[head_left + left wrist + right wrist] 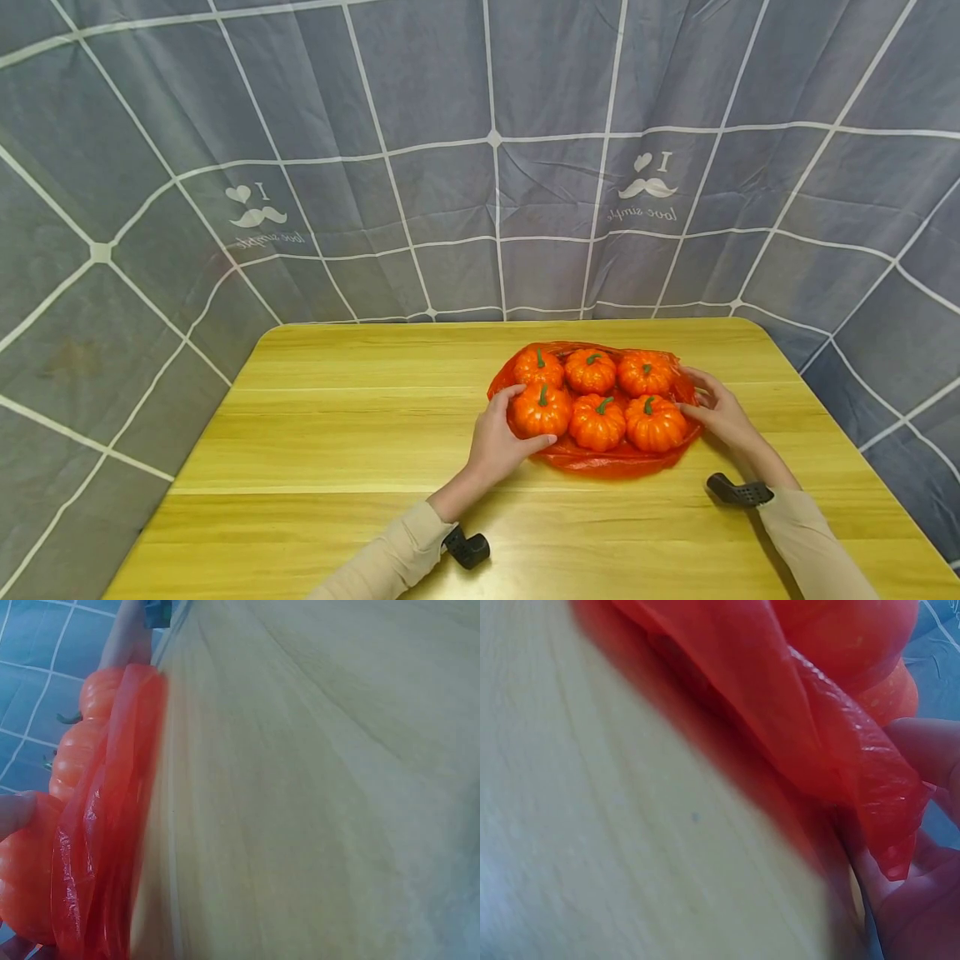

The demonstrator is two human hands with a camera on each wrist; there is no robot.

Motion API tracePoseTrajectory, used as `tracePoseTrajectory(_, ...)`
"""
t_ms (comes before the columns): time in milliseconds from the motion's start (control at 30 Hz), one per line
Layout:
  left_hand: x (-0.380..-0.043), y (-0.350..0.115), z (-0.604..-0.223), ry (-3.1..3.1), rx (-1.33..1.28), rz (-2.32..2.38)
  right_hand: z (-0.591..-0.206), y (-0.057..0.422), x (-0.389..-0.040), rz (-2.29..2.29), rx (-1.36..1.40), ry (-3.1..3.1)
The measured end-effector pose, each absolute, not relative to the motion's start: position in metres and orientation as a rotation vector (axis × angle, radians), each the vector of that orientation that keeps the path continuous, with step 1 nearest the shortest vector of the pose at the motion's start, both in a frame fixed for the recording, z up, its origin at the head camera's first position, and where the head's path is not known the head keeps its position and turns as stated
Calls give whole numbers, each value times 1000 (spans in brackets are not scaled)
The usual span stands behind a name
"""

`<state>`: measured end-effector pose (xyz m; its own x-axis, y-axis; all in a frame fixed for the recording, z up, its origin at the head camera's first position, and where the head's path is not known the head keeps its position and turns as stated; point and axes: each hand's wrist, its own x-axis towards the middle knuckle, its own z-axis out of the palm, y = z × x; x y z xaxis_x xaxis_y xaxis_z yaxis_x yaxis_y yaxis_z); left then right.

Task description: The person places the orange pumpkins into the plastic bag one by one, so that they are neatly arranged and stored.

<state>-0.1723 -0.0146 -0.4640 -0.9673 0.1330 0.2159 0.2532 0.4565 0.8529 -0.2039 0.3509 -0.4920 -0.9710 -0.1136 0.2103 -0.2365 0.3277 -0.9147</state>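
Small orange pumpkins with green stems sit in two rows of three on a crumpled red plastic bag. My left hand grips the front-left pumpkin, its thumb in front and a finger behind. In the left wrist view, a fingertip rests on that pumpkin beside the bag's folds. At the bag's right edge, my right hand holds the plastic, thumb near the front-right pumpkin. A corner of the bag lies between thumb and palm in the right wrist view; some fingers are hidden.
The wooden table extends to the left of the bag and in front of it. A grey curtain with white grid lines hangs behind the table and along both sides. Black wrist mounts are on both forearms.
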Motion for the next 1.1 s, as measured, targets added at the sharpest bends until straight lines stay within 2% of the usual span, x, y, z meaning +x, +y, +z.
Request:
tracePoseTrajectory(533,-171,-18,-468,-2661,-342,-1424,-496,352,-206,1704,355,-2477)
tracePoseTrajectory(1100,-171,-35,-468,-2712,-269,-1355,-495,334,-210,1811,420,-2445)
